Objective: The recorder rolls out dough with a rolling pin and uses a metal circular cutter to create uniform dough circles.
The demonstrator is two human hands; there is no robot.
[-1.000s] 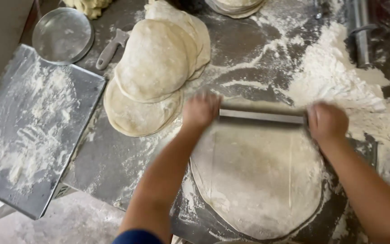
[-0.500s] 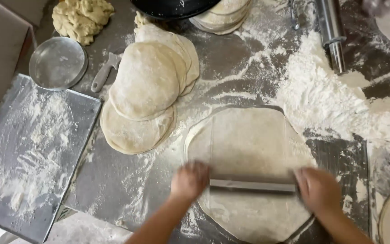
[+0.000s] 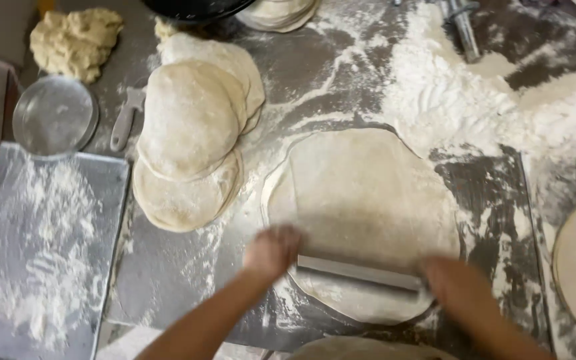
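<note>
Silver-grey rolling pin [image 3: 360, 272] between the fingers. Pale cream dough sheet [image 3: 361, 200] beneath. White flour [image 3: 448, 100] streaking dark grey table [image 3: 341, 60] beyond.

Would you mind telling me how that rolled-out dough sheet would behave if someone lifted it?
The dough sheet looks thin and wide, so it would likely flop and stretch. Its flour dusting should probably keep it from sticking. It seems fragile, perhaps tearing if lifted by one edge.

The pin [image 3: 360, 272] under my hands is smooth, dull-shining metal, and the dough sheet [image 3: 361, 213] beneath it looks soft, matt and flour-dusted. The table [image 3: 341, 63] is dark metal, streaked and patchy with loose white flour [image 3: 448, 100], and the tray [image 3: 41, 247] is grey matt metal under a rough powdery film. The round pan [image 3: 55, 117] gleams faintly, the stacked rounds [image 3: 191, 127] look dry and matt, and the dough lump [image 3: 75, 40] is yellowish and ragged.
</note>
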